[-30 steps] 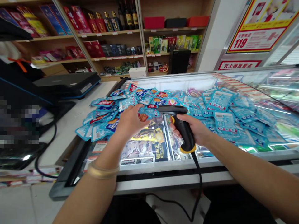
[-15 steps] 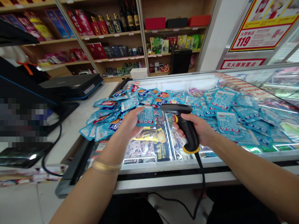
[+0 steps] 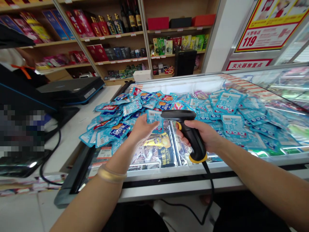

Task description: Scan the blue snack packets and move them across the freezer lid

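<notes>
My right hand (image 3: 201, 133) is wrapped around the grip of a black and yellow barcode scanner (image 3: 190, 132), its head pointing left. My left hand (image 3: 145, 129), with a gold bangle (image 3: 111, 175) on its wrist, has its thumb and fingers apart. Its fingertips are at a blue snack packet (image 3: 154, 116) that shows its barcode side, just left of the scanner head. Whether they touch it I cannot tell. Many similar packets lie in a left pile (image 3: 113, 120) and a right pile (image 3: 238, 119) on the glass freezer lid. One packet (image 3: 118, 145) lies near the lid's front left.
The scanner's black cable (image 3: 211, 190) hangs over the freezer's front edge (image 3: 173, 190). To the left, a counter (image 3: 82, 119) holds a black scale (image 3: 72, 88). Shelves with bottles and boxes stand behind. A person's arm (image 3: 25, 58) shows at far left.
My left hand's fingers have spread, and it no longer grips the packet it held. A packet now shows at the lid's front left. The scanner has shifted slightly left and down in view.
</notes>
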`<state>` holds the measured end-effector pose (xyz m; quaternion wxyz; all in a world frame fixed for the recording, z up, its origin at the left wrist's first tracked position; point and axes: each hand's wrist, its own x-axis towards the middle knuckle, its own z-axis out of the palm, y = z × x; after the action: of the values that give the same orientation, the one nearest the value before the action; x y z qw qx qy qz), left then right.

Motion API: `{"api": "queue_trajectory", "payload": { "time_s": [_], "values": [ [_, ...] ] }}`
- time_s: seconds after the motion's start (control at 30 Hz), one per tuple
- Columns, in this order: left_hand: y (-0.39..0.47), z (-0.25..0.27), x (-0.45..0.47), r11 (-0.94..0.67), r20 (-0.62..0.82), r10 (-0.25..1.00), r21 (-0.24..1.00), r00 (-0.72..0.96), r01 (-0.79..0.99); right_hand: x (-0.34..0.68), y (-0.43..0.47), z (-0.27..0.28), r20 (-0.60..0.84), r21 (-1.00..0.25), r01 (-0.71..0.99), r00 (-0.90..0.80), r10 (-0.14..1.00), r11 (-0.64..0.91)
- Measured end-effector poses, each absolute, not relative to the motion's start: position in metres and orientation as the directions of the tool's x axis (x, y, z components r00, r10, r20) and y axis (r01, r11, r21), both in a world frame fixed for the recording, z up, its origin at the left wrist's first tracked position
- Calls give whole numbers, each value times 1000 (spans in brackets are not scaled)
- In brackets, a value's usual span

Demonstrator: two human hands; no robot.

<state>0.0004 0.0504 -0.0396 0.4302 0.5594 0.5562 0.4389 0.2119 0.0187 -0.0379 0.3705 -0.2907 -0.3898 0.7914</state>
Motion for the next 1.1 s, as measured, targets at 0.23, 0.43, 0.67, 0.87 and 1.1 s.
{"api": "queue_trajectory", "payload": {
  "time_s": [0.23, 0.43, 0.67, 0.87, 1.1],
  "values": [
    [47, -40, 7, -205, 215, 976, 833, 40, 514, 212, 19, -38, -185, -826, -359, -553, 812, -434],
    [48, -41, 6, -233, 238, 969, 801, 65, 551, 211, 21, -39, -179, -835, -352, -553, 814, -423],
    [48, -39, 7, -248, 245, 966, 781, 84, 574, 212, 22, -41, -184, -831, -356, -548, 816, -427],
    [52, -44, 6, -273, 264, 960, 820, 90, 503, 211, 25, -40, -181, -817, -377, -551, 815, -437],
    [62, -36, 37, -314, 268, 949, 845, 167, 433, 241, 13, -21, -99, -810, -500, -400, 911, -307]
  ]
}}
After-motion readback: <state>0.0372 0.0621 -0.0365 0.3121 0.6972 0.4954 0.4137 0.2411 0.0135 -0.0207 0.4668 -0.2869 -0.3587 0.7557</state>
